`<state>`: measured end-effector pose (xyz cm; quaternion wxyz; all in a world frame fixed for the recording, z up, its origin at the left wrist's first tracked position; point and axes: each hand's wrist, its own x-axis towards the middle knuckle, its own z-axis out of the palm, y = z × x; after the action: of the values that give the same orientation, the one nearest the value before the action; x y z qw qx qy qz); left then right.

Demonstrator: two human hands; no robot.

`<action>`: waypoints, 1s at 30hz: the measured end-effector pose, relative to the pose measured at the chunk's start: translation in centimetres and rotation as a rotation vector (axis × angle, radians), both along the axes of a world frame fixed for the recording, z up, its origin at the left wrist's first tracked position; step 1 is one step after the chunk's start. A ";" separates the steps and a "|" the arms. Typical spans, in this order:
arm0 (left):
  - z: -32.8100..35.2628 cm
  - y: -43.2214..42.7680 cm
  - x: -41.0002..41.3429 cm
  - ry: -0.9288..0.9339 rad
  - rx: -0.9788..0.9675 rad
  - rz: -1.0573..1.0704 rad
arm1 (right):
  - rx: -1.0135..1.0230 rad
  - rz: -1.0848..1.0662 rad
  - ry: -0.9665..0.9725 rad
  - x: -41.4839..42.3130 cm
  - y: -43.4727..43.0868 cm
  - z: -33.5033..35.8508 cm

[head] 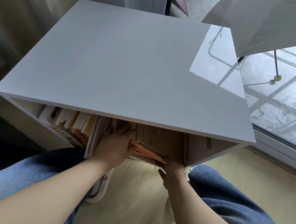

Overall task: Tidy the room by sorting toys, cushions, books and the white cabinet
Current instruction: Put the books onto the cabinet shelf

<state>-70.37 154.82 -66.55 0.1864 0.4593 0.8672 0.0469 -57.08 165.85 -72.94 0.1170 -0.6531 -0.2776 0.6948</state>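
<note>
Slipping out is looking like the main danger. The leaning bundle [145, 154] of books is tilting in the open shelf of the white cabinet [126, 64], with a large brown book [160, 142] lying on top of it. The right hand [173, 170] is gripping this bundle only at its lower front edge, fingers tucked out of sight beneath and thumb sticking out to the side. If that grip is loosening, the thin volumes could be fanning apart and sliding onto the floor [135, 201] between the knees.

The left hand [117, 145] is reaching in with fingers stretched fairly flat, pressing between the bundle and the upright books [73, 122] at the shelf's left. Pushing too hard there could be bending covers or toppling that row. How much room is remaining deeper in the shelf cannot be told, as the cabinet top is hiding it.

That top is lying glossy and bare, catching a bright reflection at its far right corner. Pale flooring is running underneath, a curtain [17, 18] is hanging at the left, and a glazed door [279, 106] is standing to the right beneath a white canopy [270, 20].
</note>
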 end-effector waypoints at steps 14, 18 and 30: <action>-0.9 -0.2 0.2 0.192 0.008 -0.049 | -0.168 -0.057 0.113 -0.1 1.0 -1.8; -0.6 -0.1 0.1 0.280 -0.034 -0.076 | -0.278 -0.218 0.254 -0.5 1.4 -1.9; -1.4 -5.7 2.0 -1.028 0.148 1.182 | -0.304 -0.073 0.355 -3.3 -2.6 -0.8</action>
<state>-68.33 149.11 -68.00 0.4771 -0.1465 0.7675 0.4024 -60.34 163.24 -73.76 0.0892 -0.5402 -0.1210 0.8280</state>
